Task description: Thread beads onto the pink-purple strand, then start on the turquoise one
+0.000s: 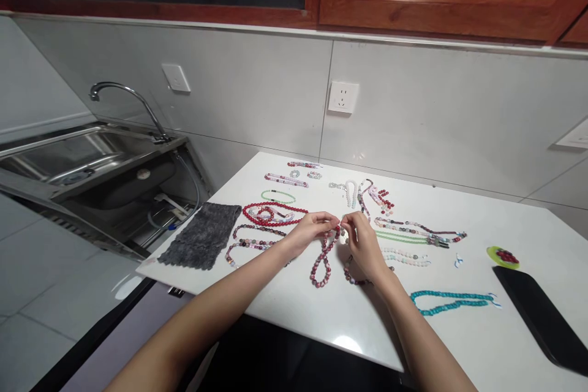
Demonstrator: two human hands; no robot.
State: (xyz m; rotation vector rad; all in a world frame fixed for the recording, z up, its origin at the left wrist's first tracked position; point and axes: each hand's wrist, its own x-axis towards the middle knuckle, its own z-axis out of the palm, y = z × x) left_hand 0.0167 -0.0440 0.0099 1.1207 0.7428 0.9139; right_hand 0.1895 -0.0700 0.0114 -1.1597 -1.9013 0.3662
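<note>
My left hand (pixel 313 233) is closed in a pinch on the upper end of a dark red and pink bead strand (pixel 320 272). The strand hangs in a crossed loop, its lower part on the white table (pixel 294 306). Fingertips of my right hand (pixel 362 244) are pinched close to the left ones at the strand's top; what lies between them is too small to make out. Below the right hand, a dark mixed bead strand (pixel 353 278) is partly hidden. Left of the hands lie a red bead necklace (pixel 250 213) and a multicoloured strand (pixel 234 247).
Turquoise beads (pixel 452 303), pale beads (pixel 404 256) and green strands (pixel 399 237) lie on the right. A black phone-like slab (pixel 542 318) rests beside a small green dish (pixel 493 254) of red beads. A dark grey cloth (pixel 202 236) covers the left corner, near a sink (pixel 87 153).
</note>
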